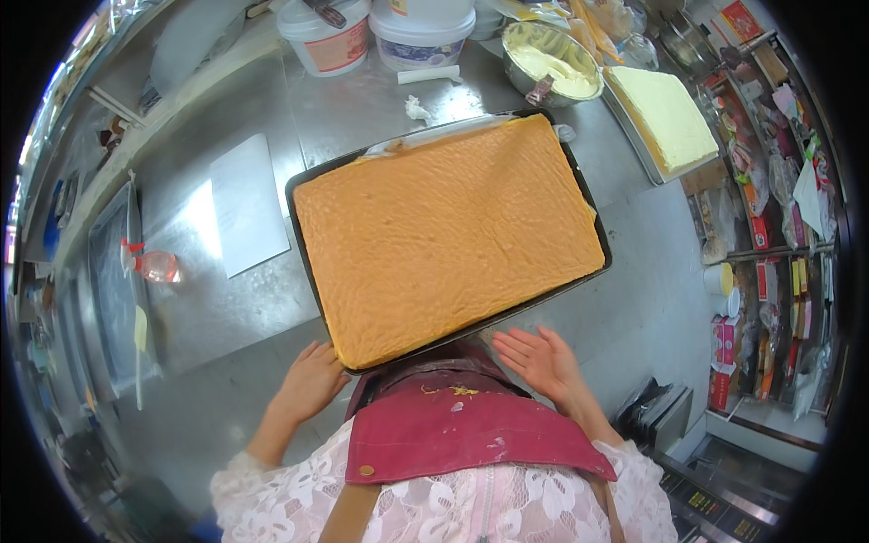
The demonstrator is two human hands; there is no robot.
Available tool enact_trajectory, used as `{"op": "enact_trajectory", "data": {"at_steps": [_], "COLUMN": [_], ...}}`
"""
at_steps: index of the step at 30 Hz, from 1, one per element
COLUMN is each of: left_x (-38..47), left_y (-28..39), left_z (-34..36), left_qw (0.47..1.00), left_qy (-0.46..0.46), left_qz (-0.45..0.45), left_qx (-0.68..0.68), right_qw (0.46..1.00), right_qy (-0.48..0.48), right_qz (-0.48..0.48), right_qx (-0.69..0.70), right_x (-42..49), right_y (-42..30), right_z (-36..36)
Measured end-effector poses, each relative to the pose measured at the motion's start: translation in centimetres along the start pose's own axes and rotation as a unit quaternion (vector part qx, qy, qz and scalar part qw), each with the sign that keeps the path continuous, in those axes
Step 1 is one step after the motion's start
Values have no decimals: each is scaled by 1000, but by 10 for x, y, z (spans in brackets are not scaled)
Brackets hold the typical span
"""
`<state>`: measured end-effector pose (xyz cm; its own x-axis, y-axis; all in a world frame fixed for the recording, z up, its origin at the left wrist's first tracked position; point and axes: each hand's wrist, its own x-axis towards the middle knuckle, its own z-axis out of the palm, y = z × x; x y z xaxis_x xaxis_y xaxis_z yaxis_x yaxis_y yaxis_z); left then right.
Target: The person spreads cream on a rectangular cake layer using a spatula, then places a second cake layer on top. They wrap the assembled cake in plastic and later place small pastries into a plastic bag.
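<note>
Before me is a large sheet of golden-brown sponge cake (448, 237) in a dark baking tray (608, 254). The tray sits at a slant, its near left corner jutting past the table edge toward my apron. My left hand (313, 383) is at that corner, fingers against the tray's side; whether it grips is not clear. Below the near long edge, my right hand (540, 363) is held with palm showing and fingers extended, nothing in it. Lining paper (441, 136) shows along the far edge of the cake.
On the steel table (271, 312) are a white sheet (250, 203), a spray bottle (157, 265) and a spatula (140, 353). At the back stand plastic tubs (333, 44), a bowl of cream (553, 64) and a cream-covered cake (665, 119). Shelves (781, 254) line the right.
</note>
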<state>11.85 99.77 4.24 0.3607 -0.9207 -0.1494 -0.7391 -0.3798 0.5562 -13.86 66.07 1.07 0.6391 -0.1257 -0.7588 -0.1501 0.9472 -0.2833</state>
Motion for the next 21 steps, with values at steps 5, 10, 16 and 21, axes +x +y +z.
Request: {"op": "enact_trajectory", "data": {"at_steps": [5, 10, 16, 21], "left_x": [23, 147, 279, 339], "left_y": [-1, -23, -48, -54], "left_z": [-66, -66, -46, -31], "left_qw": [992, 988, 973, 957], "left_qy": [-66, 140, 221, 248], "left_qz": [-111, -49, -66, -146], "left_qx": [-2, -40, -6, 39], "right_qw": [961, 879, 841, 846], "right_qy": [142, 78, 83, 39], "right_qz": [-181, -309, -394, -380], "right_qx": [-155, -356, -361, -372], "right_x": [-15, 33, 137, 223], "right_y": [-40, -101, -225, -302], "right_z": [10, 46, 110, 180]}}
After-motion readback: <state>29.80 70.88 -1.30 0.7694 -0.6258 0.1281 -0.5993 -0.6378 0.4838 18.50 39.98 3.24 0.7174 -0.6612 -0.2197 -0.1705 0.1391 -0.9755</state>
